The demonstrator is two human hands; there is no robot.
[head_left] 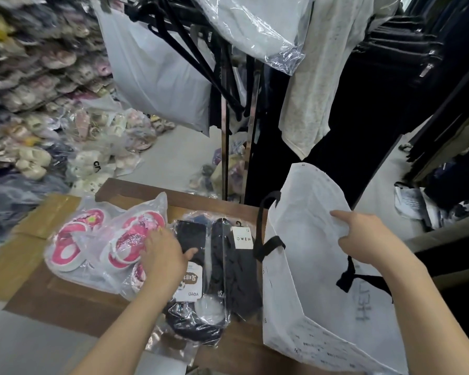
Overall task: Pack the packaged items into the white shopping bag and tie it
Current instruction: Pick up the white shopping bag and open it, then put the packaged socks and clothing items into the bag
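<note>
The white shopping bag (pixel 306 272) with black handles stands open at the right of a brown wooden table (pixel 136 190). My right hand (pixel 363 236) pinches its upper rim and holds the mouth open. Left of the bag lie clear packages of dark clothing (pixel 228 266), one with an OWEN tag and one with a YOYO label. Further left are two clear bags of pink slippers (pixel 98 244). My left hand (pixel 165 255) rests palm down where the nearer slipper bag meets the dark packages, fingers spread; no grip shows.
A chrome clothes rack (pixel 225 147) with black hangers and plastic-covered garments stands just behind the table. Piles of bagged shoes (pixel 98 142) cover the floor and shelves at the left. Dark clothing hangs at the right, with papers on the floor there.
</note>
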